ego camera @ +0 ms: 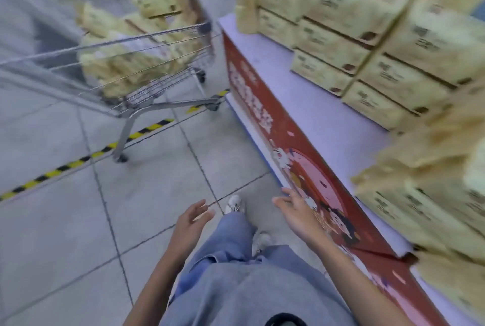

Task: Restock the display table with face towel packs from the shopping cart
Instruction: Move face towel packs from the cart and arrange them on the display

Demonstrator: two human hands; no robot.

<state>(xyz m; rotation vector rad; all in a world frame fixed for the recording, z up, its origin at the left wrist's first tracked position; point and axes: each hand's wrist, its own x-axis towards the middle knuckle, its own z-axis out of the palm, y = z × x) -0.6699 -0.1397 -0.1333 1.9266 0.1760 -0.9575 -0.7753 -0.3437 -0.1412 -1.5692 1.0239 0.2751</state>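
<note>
A wire shopping cart (136,36) stands at the upper left, holding several pale yellow face towel packs (154,0). The display table (309,94) runs along the right, with a lavender top and a red printed front panel. Stacks of the same packs (354,10) fill its far side and right edge. My left hand (190,223) hangs low over the floor, fingers apart, holding nothing. My right hand (298,214) is also empty and spread, just in front of the table's red panel. Both hands are well away from the cart. The frame is blurred by motion.
The floor is grey tile with a yellow-black striped tape line (86,157) passing under the cart. My legs in grey trousers and white shoes (233,203) stand between cart and table. A strip of bare tabletop lies in front of the stacks.
</note>
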